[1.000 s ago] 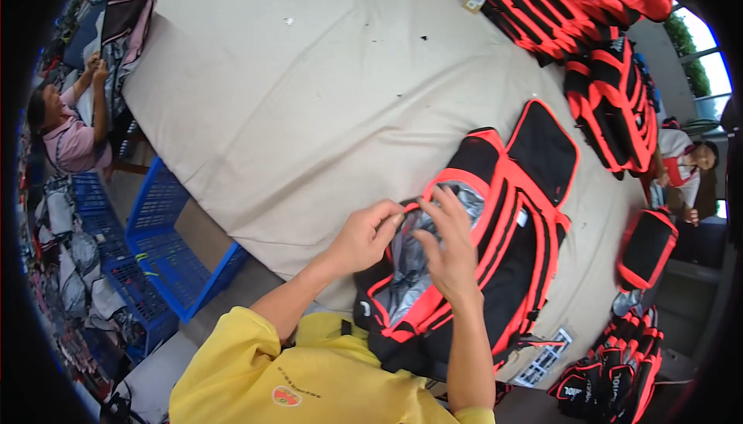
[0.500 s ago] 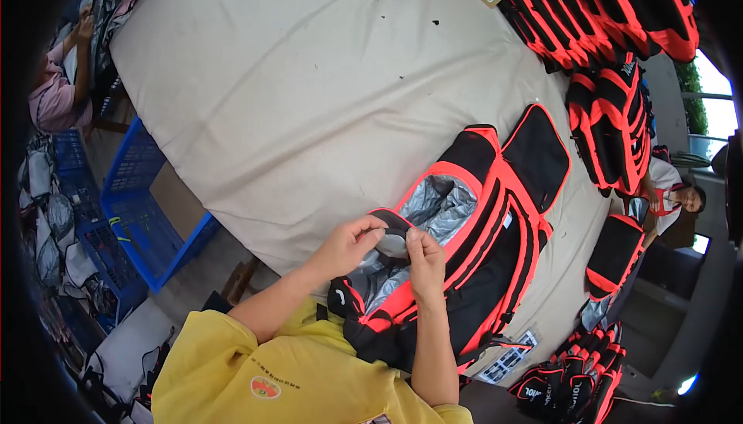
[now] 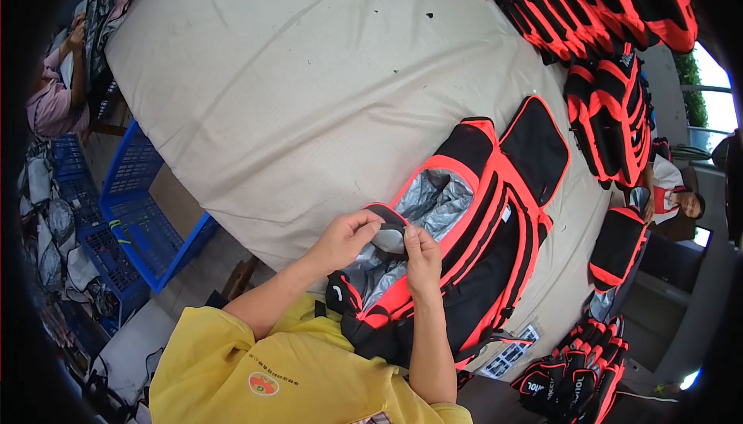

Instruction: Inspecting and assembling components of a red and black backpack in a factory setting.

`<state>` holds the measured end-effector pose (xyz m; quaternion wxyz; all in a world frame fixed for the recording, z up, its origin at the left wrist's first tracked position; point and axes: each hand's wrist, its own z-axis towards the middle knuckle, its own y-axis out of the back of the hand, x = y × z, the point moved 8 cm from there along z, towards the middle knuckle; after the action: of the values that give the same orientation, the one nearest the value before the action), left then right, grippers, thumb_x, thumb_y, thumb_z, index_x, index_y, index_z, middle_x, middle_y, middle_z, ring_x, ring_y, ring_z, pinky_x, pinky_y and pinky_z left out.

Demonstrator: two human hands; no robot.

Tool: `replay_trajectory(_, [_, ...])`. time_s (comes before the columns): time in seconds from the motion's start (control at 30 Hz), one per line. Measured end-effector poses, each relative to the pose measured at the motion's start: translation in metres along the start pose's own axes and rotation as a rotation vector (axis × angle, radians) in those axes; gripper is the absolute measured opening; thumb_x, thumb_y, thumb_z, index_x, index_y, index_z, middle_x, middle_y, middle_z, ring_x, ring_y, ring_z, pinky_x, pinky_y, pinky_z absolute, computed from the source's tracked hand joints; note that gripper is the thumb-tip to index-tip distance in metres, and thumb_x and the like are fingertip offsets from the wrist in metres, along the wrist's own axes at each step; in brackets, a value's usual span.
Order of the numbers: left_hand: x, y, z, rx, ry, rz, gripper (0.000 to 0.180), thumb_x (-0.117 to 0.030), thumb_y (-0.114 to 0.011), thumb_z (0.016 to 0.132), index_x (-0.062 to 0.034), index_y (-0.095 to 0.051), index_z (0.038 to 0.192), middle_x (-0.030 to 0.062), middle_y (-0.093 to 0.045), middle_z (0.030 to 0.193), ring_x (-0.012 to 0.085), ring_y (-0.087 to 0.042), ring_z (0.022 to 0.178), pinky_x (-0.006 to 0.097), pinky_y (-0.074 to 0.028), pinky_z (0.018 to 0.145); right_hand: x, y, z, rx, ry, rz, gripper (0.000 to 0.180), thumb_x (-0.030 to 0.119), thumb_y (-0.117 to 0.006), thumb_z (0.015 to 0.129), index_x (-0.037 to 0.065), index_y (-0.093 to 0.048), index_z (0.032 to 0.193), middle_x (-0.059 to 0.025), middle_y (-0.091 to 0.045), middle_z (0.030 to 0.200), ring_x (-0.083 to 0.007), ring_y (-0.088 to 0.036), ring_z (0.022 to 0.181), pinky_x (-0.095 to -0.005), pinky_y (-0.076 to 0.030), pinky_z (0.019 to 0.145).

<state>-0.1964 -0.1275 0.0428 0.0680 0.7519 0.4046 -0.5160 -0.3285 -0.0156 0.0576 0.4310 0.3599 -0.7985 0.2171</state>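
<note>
Left hand (image 3: 346, 238) and right hand (image 3: 422, 258), close together, both pinch the near rim of an open black-and-orange backpack (image 3: 464, 230) with silver lining, lying at the near edge of the cloth-covered surface (image 3: 309, 91). The fabric looks soft and light, probably floppy; the stiffer piped rim offers the surest hold. Farther off, stacked matching backpacks (image 3: 596, 14) line the far edge.

Wide table covered in beige cloth (image 3: 309, 91): one opened black-and-orange backpack with silver lining (image 3: 472, 223) laid near right; stacked matching black-and-orange backpacks (image 3: 588, 6) ranged along far right edge.
</note>
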Motion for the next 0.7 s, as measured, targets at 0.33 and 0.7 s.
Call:
replay_trajectory(0.33, [0.003,0.0013,0.0001,0.009,0.001,-0.018,0.023,-0.018,-0.06,0.11,0.0006,-0.071,0.117,-0.0048,-0.066,0.096,0.0036,-0.055,0.086,0.024,-0.047,0.075,-0.0061,0.002,0.0011,0.006,0.01,-0.009,0.033,0.031,-0.06,0.114,0.002,-0.075,0.109,0.0042,-0.07,0.098,-0.0054,-0.056,0.09,-0.0245,-0.046,0.085])
replay_trajectory(0.7, [0.0016,0.0033,-0.0018,0.011,0.02,-0.004,0.02,-0.015,-0.058,0.11,0.0007,-0.07,0.116,-0.0046,-0.065,0.096,0.0046,-0.055,0.089,0.025,-0.048,0.079,-0.0017,-0.0009,0.0007,0.015,0.044,-0.052,0.032,0.029,-0.06,0.114,0.001,-0.075,0.109,0.0035,-0.07,0.096,-0.0054,-0.057,0.088,-0.0242,-0.047,0.082])
